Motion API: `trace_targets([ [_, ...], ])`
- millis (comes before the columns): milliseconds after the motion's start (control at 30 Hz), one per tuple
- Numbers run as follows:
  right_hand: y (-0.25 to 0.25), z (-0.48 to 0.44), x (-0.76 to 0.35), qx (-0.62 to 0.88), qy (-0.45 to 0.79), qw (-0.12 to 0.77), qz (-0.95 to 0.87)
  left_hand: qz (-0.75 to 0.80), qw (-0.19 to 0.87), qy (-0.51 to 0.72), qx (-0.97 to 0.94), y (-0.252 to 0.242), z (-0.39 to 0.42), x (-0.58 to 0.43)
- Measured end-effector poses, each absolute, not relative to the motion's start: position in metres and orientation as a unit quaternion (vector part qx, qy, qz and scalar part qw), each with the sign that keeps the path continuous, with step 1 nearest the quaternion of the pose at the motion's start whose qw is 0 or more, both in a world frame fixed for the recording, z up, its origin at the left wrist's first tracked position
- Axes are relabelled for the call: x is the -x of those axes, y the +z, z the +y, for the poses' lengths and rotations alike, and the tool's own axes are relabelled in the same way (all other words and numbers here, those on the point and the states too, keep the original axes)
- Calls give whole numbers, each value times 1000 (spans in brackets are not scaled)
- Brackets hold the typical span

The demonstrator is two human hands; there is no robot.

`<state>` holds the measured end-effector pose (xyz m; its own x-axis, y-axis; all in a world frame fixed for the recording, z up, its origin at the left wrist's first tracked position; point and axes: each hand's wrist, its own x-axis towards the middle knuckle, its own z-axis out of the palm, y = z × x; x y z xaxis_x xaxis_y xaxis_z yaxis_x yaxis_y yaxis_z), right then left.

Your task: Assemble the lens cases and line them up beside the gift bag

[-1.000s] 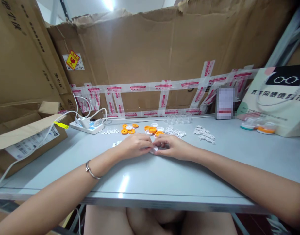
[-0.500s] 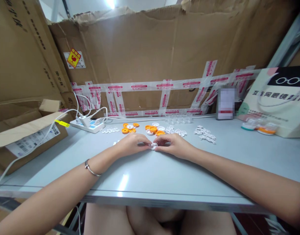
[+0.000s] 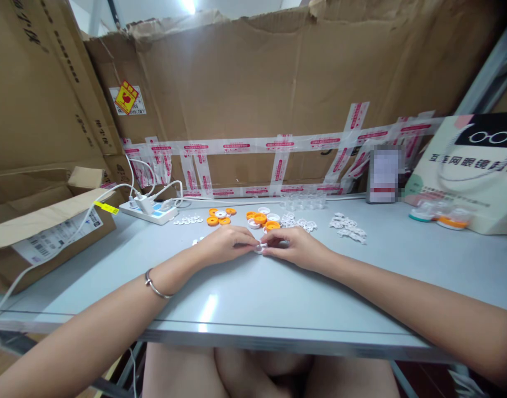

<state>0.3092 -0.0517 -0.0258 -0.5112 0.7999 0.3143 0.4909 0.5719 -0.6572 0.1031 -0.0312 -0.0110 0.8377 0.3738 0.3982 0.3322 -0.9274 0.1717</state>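
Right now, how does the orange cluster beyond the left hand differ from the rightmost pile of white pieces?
Colour: the orange cluster is orange around one white centre; the white pile is all white. Shape: the orange cluster has round pieces; the white pile's look small and irregular. Layout: the orange cluster resembles a flower, while the white pile lies in a loose heap. Both rest on the grey table.

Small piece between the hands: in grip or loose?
In grip: the left hand and right hand pinch the small piece from both sides.
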Motion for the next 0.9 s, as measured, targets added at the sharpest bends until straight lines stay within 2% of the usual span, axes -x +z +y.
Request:
trace_targets([
  [333,-25,-53,-310,383,264,313,-828,223,69,221,-947,-8,-34,-103],
  [900,-26,-53,-310,383,241,314,-835,199,55,219,-954,-9,-34,-103],
])
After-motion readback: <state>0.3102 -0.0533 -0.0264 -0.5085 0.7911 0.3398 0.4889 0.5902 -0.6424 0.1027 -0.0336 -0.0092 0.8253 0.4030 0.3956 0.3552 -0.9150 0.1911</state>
